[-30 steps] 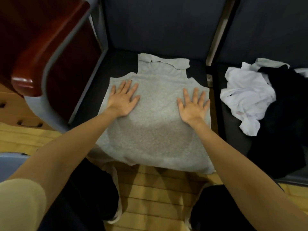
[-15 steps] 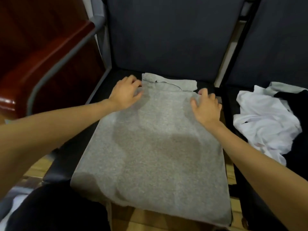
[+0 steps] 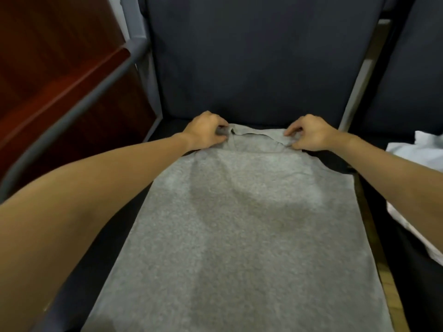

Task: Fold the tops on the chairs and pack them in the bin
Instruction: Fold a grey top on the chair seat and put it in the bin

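Both hands have moved up, pinching the grey top's [image 3: 251, 224] collar corners.

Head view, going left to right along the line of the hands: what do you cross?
Wooden armrest → left hand → collar of the grey top → right hand → white garment.

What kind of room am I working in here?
Probably a hall or waiting area, though that's uncertain: padded dark chairs joined in a row on metal frames, with a reddish wooden panel beside them. Nothing else of the room shows.
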